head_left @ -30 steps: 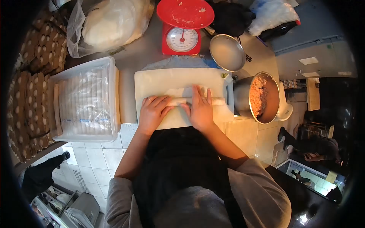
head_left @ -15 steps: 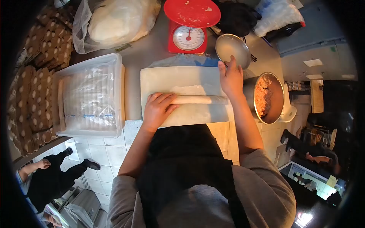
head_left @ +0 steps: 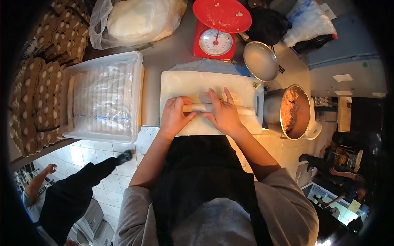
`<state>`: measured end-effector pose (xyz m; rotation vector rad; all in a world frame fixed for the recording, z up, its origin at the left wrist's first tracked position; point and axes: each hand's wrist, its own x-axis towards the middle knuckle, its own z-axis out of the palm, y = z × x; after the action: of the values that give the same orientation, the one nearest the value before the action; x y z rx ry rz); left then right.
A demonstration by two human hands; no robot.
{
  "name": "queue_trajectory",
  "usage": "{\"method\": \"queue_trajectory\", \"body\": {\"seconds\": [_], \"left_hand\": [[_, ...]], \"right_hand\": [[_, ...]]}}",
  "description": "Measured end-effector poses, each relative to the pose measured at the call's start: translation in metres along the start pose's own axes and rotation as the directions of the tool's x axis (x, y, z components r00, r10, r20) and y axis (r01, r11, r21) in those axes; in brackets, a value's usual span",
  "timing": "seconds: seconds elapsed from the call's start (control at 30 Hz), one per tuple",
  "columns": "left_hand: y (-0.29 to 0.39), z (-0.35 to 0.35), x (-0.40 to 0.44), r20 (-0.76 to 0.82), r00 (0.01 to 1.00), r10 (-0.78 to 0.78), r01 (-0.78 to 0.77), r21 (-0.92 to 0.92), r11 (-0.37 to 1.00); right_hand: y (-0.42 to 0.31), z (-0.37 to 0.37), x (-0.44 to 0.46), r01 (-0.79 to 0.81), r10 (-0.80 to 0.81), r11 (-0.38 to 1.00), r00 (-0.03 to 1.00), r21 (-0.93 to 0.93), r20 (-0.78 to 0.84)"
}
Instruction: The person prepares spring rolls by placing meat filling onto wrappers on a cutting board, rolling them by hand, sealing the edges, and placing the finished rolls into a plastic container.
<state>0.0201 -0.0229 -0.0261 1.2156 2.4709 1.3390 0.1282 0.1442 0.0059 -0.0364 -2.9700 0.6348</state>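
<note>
A long pale dough roll lies across the white cutting board. My left hand pinches the roll near its left end, fingers above and thumb below. My right hand rests over the roll right of its middle, two fingers stretched up and apart, the thumb along the lower side. Right of the board stands a metal pot with orange-pink minced filling. A clear plastic tub at the left holds several similar rolls under plastic film.
Behind the board are a red scale, a metal bowl and a bag of dough. Egg trays stand at the far left. One person is at the lower left, another at the far right.
My right hand has come back from beside the metal bowl onto the roll. The left hand's fingers have drawn together. At the lower left the person has moved further into view.
</note>
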Motion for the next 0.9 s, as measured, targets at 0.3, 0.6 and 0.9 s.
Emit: {"method": "queue_trajectory", "body": {"seconds": [0.3, 0.6, 0.9], "left_hand": [[0.001, -0.003, -0.001, 0.02, 1.0, -0.011, 0.011, 0.014, 1.0], [0.0, -0.004, 0.002, 0.057, 0.998, 0.022, -0.024, 0.035, 0.999], [0.023, -0.005, 0.01, 0.055, 0.987, 0.149, -0.157, 0.2, 0.967]], "right_hand": [[0.01, -0.009, -0.019, -0.128, 0.125, 0.991, 0.986, -0.024, -0.107], [-0.008, 0.0, -0.012, -0.068, 0.069, 0.998, 0.992, 0.017, -0.105], [0.019, -0.022, -0.036, -0.326, 0.314, 0.942, 0.939, -0.077, -0.141]]}}
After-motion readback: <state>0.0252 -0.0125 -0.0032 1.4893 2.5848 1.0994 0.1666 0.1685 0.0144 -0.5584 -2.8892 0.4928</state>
